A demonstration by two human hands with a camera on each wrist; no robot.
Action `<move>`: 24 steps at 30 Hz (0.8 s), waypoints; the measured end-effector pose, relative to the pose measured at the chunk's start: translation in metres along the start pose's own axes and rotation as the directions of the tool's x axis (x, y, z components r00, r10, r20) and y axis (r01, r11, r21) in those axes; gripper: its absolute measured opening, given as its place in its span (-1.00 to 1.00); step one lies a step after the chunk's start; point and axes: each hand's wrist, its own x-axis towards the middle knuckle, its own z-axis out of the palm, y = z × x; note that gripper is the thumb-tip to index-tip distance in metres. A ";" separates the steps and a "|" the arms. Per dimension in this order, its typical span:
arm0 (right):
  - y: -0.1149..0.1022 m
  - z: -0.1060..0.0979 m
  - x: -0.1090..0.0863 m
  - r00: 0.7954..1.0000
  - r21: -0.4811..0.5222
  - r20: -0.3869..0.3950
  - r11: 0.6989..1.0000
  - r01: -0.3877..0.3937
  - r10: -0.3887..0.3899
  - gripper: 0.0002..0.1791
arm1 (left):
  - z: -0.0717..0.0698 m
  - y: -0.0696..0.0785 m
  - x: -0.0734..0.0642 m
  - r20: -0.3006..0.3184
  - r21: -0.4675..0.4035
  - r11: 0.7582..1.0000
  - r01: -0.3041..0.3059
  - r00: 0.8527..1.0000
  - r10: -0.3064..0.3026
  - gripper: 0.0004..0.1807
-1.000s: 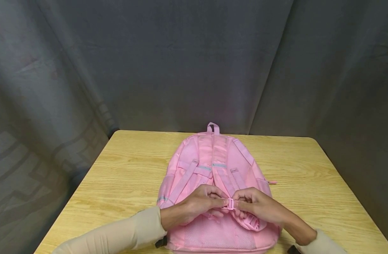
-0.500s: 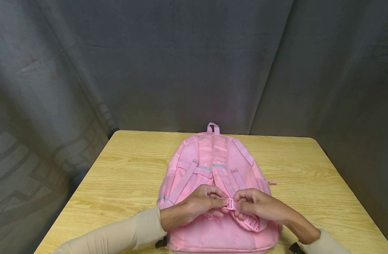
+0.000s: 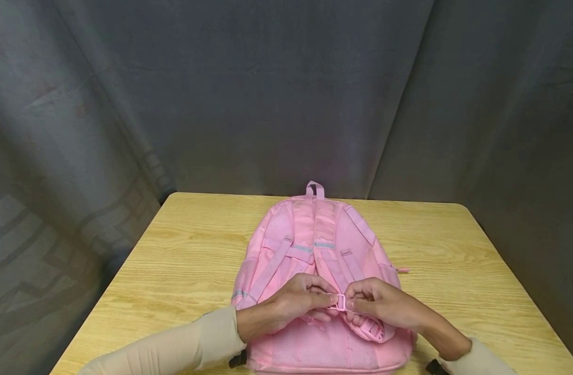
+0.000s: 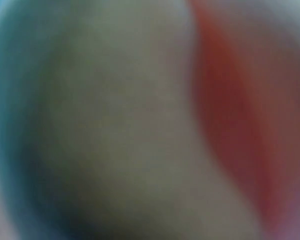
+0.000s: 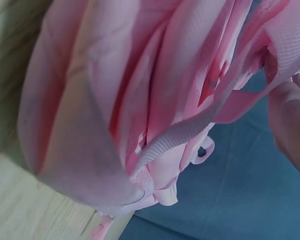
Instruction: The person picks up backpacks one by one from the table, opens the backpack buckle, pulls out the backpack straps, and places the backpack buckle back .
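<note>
A pink backpack [image 3: 323, 354] lies on the table with its shoulder straps facing up. Between the two hands, above the lower part of the bag, is a pink plastic strap buckle [image 3: 341, 302]. My left hand [image 3: 293, 301] pinches the buckle's left side between thumb and fingers. Just right of it, my right hand [image 3: 384, 303] pinches the pink webbing strap [image 5: 185, 132] where it meets the buckle. A bunched loop of strap [image 3: 374, 329] hangs under the right hand. The left wrist view is too blurred and blocked to show that hand's work.
The wooden table [image 3: 192, 239] extends to both sides of the bag. A grey curtain [image 3: 267, 94] hangs behind the table. The bag's top handle [image 3: 315, 188] points towards the back edge, and a zip pull [image 3: 402, 270] sticks out at its right side.
Both hands keep their hold on the buckle and strap at nearly the same spot. The right hand and wrist have shifted very slightly; the backpack stays put.
</note>
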 end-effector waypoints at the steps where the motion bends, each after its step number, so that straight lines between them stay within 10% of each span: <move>1: 0.000 0.000 0.000 1.000 -0.001 -0.003 1.000 -0.001 0.001 -0.76 | 0.000 0.000 0.000 0.001 -0.001 1.000 -0.001 1.000 0.001 -0.88; 24: -0.009 0.004 -0.001 1.000 -0.049 -0.023 0.999 -0.005 0.004 -0.82 | 0.000 0.001 -0.001 0.028 -0.009 1.000 -0.010 1.000 0.010 -0.87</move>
